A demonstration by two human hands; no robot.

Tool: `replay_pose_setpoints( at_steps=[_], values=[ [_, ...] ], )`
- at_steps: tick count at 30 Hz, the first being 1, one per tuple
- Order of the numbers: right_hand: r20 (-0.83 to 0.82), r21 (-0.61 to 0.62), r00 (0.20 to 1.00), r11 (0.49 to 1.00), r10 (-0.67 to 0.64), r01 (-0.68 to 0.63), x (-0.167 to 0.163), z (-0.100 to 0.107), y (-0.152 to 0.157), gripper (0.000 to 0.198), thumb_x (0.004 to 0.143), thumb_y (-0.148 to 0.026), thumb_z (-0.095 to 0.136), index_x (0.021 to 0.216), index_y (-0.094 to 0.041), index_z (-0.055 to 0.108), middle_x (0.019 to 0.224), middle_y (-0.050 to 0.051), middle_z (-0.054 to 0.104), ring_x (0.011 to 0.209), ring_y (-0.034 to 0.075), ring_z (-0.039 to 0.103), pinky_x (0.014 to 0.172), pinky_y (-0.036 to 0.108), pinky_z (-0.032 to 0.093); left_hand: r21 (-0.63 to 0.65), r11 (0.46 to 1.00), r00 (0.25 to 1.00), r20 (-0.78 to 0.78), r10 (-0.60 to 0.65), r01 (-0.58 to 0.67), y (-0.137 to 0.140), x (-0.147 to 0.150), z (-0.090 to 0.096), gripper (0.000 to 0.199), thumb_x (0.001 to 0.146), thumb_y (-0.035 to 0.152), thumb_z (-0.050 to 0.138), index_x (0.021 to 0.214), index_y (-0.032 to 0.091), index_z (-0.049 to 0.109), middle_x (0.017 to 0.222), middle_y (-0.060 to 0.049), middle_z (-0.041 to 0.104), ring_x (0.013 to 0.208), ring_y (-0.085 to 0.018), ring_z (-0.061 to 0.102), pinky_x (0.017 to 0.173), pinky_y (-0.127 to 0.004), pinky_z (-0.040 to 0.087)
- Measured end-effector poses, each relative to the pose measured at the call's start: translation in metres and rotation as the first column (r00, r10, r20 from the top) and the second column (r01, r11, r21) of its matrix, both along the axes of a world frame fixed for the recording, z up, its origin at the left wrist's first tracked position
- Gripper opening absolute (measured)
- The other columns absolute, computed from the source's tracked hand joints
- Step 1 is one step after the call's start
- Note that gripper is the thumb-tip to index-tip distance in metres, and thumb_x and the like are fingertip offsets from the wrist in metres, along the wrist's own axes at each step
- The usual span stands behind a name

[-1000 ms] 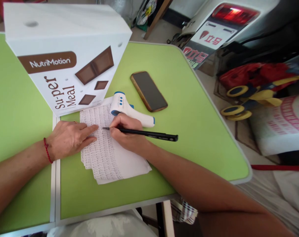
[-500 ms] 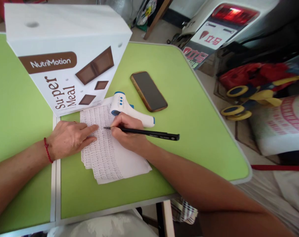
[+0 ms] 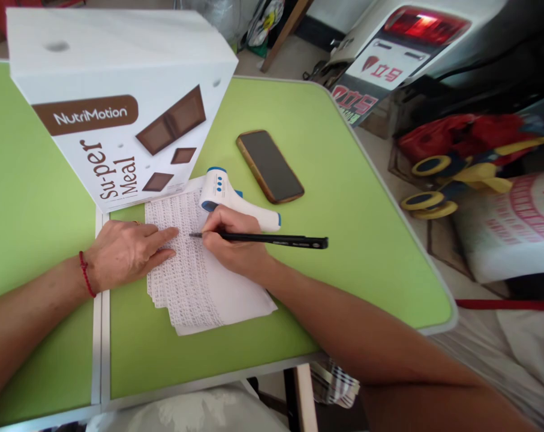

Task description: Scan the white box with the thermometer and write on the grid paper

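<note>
On the far left, the green tabletop runs up to a pale metal seam, and a bare forearm with a red cord bracelet comes in across it. Above that arm, as I see it, stands a big white box marked "NutriMotion" and "Su-per Meal", with brown bars printed on its front. The left hand grips nothing; it lies loosely spread, palm down, its fingertips resting on the left part of a sheet of paper. The sheet lies on the table just below the box, its left part packed with rows of tiny writing too small to read, its right part blank. Next comes the right hand, closed around a black pen near its point. The pen lies at a low slant, tip towards the left fingers; whether it touches the page I can't tell. Just beyond the right hand rests a white-and-blue thermometer gun on its side, and past it, apart, a phone in a brownish case, screen up and dark. Off the table to the right are a red tail light and a white sack with red print.
</note>
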State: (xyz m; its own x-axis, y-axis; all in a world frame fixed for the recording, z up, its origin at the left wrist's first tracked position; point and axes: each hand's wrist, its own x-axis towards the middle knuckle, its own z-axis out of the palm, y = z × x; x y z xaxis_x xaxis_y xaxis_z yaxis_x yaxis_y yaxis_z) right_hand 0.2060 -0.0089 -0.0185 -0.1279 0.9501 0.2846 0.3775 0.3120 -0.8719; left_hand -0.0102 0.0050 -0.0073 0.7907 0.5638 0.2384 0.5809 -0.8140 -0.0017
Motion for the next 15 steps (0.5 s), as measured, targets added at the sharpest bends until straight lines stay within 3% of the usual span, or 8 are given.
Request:
replay_pose_setpoints(
  at_steps=[5, 7, 10, 12, 15],
  values=[
    [0.009, 0.174, 0.996, 0.981, -0.090, 0.087, -0.001, -0.003, -0.003, 0.013, 0.072, -0.012, 0.050, 0.064, -0.022, 0.048, 0.055, -0.005, 0.052, 0.050, 0.009, 0.046, 0.048, 0.024, 0.039, 0.007, 1.000, 1.000, 0.005, -0.008, 0.008, 0.000, 0.000, -0.001, 0.030, 0.100, 0.040, 0.042, 0.113, 0.020, 0.061, 0.069, 0.001, 0.069, 0.053, -0.016, 0.061, 0.040, -0.025, 0.025],
    [0.066, 0.284, 0.995, 0.957, -0.080, 0.058, 0.000, -0.006, -0.001, 0.010, 0.078, -0.013, 0.052, 0.074, -0.022, 0.054, 0.062, -0.004, 0.058, 0.054, 0.010, 0.051, 0.051, 0.024, 0.044, 0.007, 1.000, 1.000, 0.006, -0.008, 0.008, 0.000, 0.000, -0.002, 0.030, 0.099, 0.040, 0.043, 0.113, 0.021, 0.061, 0.069, 0.001, 0.068, 0.053, -0.016, 0.061, 0.040, -0.025, 0.025],
    [0.249, 0.488, 0.968, 0.864, -0.006, -0.121, 0.005, -0.009, 0.004, 0.009, 0.086, -0.016, 0.054, 0.091, -0.021, 0.060, 0.077, 0.001, 0.065, 0.068, 0.012, 0.060, 0.061, 0.025, 0.051, 0.051, 0.997, 0.995, 0.083, -0.062, 0.058, 0.001, -0.002, -0.002, 0.024, 0.099, 0.035, 0.045, 0.107, 0.020, 0.062, 0.067, 0.002, 0.067, 0.052, -0.015, 0.059, 0.040, -0.026, 0.028],
    [0.410, 0.569, 0.912, 0.786, -0.016, -0.242, 0.013, -0.006, 0.008, 0.012, 0.090, -0.016, 0.053, 0.097, -0.021, 0.061, 0.082, 0.003, 0.065, 0.074, 0.013, 0.061, 0.065, 0.026, 0.052, 0.136, 0.985, 0.967, 0.218, -0.131, 0.103, 0.003, -0.003, 0.000, 0.015, 0.097, 0.029, 0.050, 0.101, 0.020, 0.061, 0.067, 0.002, 0.066, 0.051, -0.013, 0.057, 0.043, -0.026, 0.033],
    [0.673, 0.515, 0.738, 0.747, -0.050, -0.420, 0.024, 0.003, 0.010, 0.019, 0.095, -0.014, 0.043, 0.100, -0.018, 0.061, 0.086, 0.007, 0.064, 0.079, 0.016, 0.059, 0.067, 0.028, 0.049, 0.318, 0.946, 0.874, 0.440, -0.206, 0.063, 0.009, -0.004, 0.005, 0.007, 0.091, 0.025, 0.059, 0.094, 0.021, 0.055, 0.069, 0.002, 0.060, 0.053, -0.011, 0.052, 0.049, -0.026, 0.038]
  ],
)
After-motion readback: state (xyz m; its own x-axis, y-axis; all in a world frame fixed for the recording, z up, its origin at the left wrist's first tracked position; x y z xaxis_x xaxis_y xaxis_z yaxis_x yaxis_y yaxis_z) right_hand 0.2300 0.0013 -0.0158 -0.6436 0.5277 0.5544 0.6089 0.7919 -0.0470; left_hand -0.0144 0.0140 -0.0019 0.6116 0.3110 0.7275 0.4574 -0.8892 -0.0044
